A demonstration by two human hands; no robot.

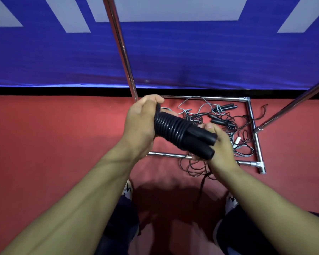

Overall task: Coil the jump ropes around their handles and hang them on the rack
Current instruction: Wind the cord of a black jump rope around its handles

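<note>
Red carpeted floor [44,144] underfoot, with a blue wall banner bearing pale grey shapes [191,57] behind it. Chrome tube rack [254,129] stands against the banner: rectangular base on the floor, one upright [122,50] rising left of centre, another bar slanting in from the right edge.

You hold a black jump rope coiled tightly round its two black handles [180,134] in front of you, above the rack base, tilted so the handle ends point down to your right. Your left hand [142,126] is curled round the upper coiled end, fingers wrapped over the top. Your right hand [221,144] grips the bundle at the bare handle ends, thumb beside them, fingers under and mostly hidden.

Loose tangle of thin black and grey jump ropes with black handles [223,116] lies on the floor inside the rack base, some loops spilling over the near bar. One small white handle [237,140] shows among them
</note>
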